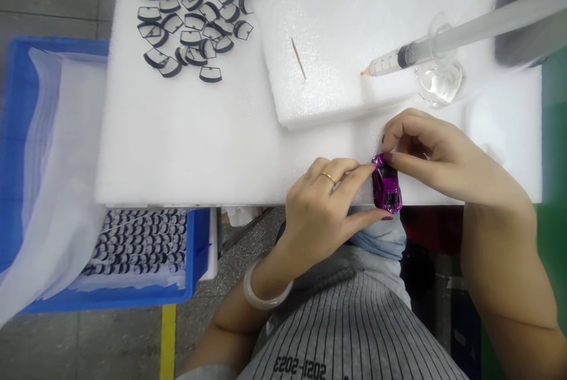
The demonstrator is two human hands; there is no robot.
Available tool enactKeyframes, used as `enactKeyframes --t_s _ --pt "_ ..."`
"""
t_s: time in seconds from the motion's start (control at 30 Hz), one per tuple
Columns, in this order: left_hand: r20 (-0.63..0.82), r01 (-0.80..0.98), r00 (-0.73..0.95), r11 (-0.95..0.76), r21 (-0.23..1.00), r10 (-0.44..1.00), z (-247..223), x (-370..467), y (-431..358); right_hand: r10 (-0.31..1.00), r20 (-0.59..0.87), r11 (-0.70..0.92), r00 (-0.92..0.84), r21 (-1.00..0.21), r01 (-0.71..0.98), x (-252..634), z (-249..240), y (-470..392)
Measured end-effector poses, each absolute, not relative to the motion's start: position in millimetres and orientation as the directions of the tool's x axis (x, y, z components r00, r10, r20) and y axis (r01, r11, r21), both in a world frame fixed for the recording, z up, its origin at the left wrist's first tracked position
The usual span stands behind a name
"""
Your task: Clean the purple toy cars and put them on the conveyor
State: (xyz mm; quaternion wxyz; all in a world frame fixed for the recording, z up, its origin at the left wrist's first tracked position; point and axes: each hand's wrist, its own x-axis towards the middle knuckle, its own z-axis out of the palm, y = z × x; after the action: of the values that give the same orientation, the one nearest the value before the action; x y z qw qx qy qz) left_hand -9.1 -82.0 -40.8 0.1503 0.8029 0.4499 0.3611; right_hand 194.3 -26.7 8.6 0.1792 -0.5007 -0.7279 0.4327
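A small purple toy car (386, 185) is held over the front edge of the white foam table top. My left hand (325, 203), with a ring and a bangle, grips the car by its ends between thumb and fingers. My right hand (425, 149) is closed at the car's far end, its thumb touching the body there; whether a small part lies between its fingertips is hidden. Beyond the hands, a syringe (390, 62) with an orange tip lies on a raised foam block (328, 90). A toothpick (298, 58) rests on the same block.
Many small dark-rimmed clear pieces (190, 13) are spread at the back left of the foam. A blue crate (190, 256) at the left holds rows of similar pieces under white sheeting (62, 161). A clear dish (440, 81) stands beneath the syringe.
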Motion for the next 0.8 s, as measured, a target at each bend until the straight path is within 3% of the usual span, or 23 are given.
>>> enactKeyframes --t_s 0.3,0.57,0.8 --pt "0.428 0.624 0.374 -0.565 0.54 0.823 -39.2 -10.1 -80.7 0.877 -0.2 0.072 -0.437 -0.845 0.53 200.3 6.7 -26.4" --pt "0.404 0.615 0.386 -0.558 0.557 0.829 -36.3 -10.0 -79.6 0.894 -0.09 0.143 -0.44 -0.871 0.469 202.5 0.8 -32.6" --pt "0.392 0.625 0.388 -0.55 0.554 0.834 -34.6 -9.8 -80.3 0.902 -0.086 0.128 -0.423 -0.882 0.453 201.8 -1.3 -34.8"
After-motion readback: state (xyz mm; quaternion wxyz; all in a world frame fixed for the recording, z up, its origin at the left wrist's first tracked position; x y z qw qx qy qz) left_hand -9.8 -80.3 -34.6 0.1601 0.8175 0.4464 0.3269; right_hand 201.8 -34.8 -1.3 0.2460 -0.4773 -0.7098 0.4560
